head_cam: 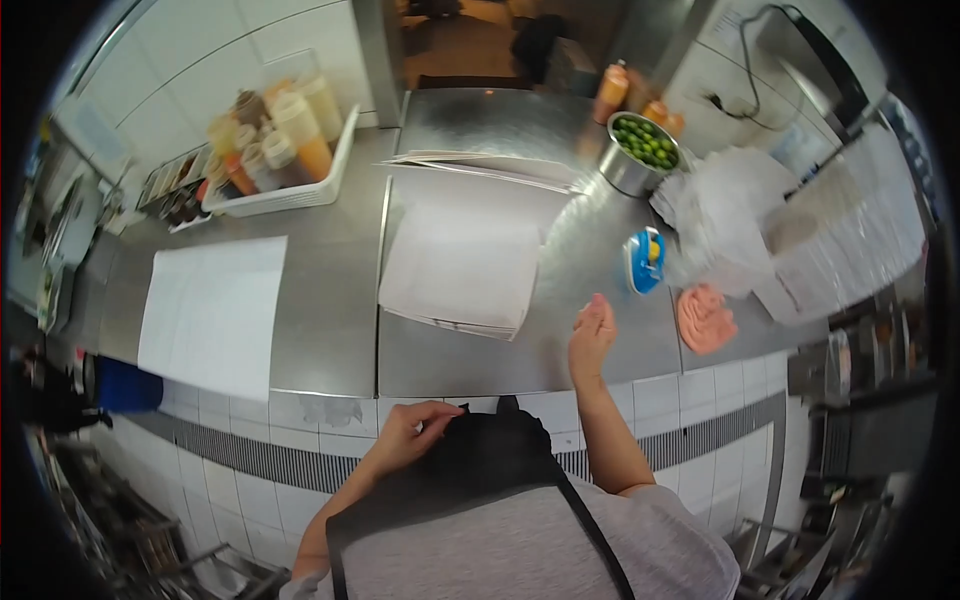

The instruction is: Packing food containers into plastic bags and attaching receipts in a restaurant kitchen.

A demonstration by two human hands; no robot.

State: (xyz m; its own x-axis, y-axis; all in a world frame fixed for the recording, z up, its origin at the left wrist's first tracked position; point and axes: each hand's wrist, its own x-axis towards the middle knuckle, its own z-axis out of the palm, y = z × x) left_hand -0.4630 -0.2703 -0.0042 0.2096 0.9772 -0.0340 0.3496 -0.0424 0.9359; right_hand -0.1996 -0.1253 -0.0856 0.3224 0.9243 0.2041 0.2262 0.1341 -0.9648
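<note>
A stack of white paper sheets lies on the steel counter before me, with more flat sheets or bags behind it. To its right, over the counter's front part, is my right hand, fingers drawn together; whether it holds anything small cannot be told. My left hand is at the front of the black apron, thumb and forefinger near each other at the cloth. Beyond my right hand stands a blue and white dispenser or device with a yellow part. A crumpled salmon-pink cloth lies right of it.
A white sheet overhangs the counter edge at left. Behind it, a white plastic basket holds several squeeze bottles. At back right are a steel pot of limes, orange sauce bottles and clear plastic bags. A blue bin stands lower left.
</note>
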